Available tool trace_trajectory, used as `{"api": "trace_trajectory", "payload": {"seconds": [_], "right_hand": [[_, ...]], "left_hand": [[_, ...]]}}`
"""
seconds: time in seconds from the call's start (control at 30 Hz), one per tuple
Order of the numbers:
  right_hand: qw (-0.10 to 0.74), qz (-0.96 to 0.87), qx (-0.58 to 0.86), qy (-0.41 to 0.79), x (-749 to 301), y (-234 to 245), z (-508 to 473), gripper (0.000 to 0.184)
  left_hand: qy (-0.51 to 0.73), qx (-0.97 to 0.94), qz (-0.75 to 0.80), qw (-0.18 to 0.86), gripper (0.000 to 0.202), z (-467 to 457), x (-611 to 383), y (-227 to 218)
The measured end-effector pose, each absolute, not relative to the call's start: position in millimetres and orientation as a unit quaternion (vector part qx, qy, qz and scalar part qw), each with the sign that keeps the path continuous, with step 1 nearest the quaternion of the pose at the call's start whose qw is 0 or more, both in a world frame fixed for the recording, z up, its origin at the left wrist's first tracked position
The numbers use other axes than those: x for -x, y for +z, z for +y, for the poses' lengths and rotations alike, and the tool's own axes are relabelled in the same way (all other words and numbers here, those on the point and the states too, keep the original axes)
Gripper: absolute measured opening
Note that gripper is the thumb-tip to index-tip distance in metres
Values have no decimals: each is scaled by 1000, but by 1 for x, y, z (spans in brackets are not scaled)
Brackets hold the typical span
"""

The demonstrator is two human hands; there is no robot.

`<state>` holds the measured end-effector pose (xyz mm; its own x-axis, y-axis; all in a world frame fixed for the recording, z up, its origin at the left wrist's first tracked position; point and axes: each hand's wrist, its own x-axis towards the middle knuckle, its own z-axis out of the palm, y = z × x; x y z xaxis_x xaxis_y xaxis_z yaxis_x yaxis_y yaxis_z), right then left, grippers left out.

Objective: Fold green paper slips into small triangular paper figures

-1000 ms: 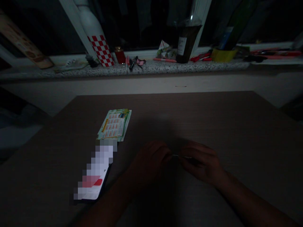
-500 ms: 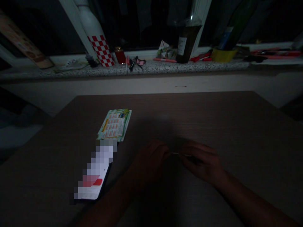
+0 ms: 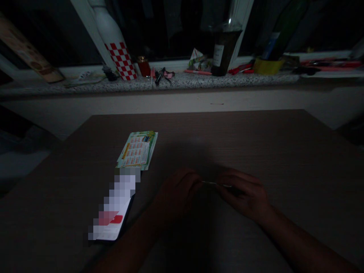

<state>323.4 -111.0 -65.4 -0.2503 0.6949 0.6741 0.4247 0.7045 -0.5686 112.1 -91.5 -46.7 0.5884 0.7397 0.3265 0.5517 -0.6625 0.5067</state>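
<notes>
Two hands in play over the worktop [image 3: 270,144]: the left hand [image 3: 183,189] and the right hand [image 3: 244,191], apart from each other, with one thin, pale strip [image 3: 209,182] bridging the gap. Both pinch it, the left at its one end, the right further along, a bit of it showing again past the right thumb. It sits roughly midway between the worktop's left and right edges, well short of the far edge.

In from the far-left corner, one stack of printed cards [image 3: 136,149], too tight to count; just nearer, one lit smartphone [image 3: 113,229], partly pixelated.

Up to the granite sill [image 3: 187,80], and here are the containers! Two bottles: one white bottle with red checks [image 3: 123,57] towards the left end, contents hidden; one green bottle [image 3: 287,26] towards the right, in or behind a single yellow ring-shaped holder [image 3: 268,66], I can't tell which. Between them, one small red jar [image 3: 144,67] with a golden lid, and one clear-topped pouch [image 3: 223,57], dark stuff filling its lower part, one white label. Far left, one patterned tube [image 3: 34,53] leans, its inside out of sight.
</notes>
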Motion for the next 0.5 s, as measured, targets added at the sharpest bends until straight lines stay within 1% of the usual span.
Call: {"api": "trace_trajectory", "payload": {"seconds": [0.17,0.37,0.5], "right_hand": [[492,-779,360,145,-324,-67,-111,13],[491,-778,358,159,-324,-69,-111,12],[484,-788,345,164,-323,-69,-112,14]], "left_hand": [[274,-877,359,165,10,-93,-112,-47],[269,-874,363,178,8,-94,-111,-47],[283,-877,357,153,19,-95,-112,-48]]}}
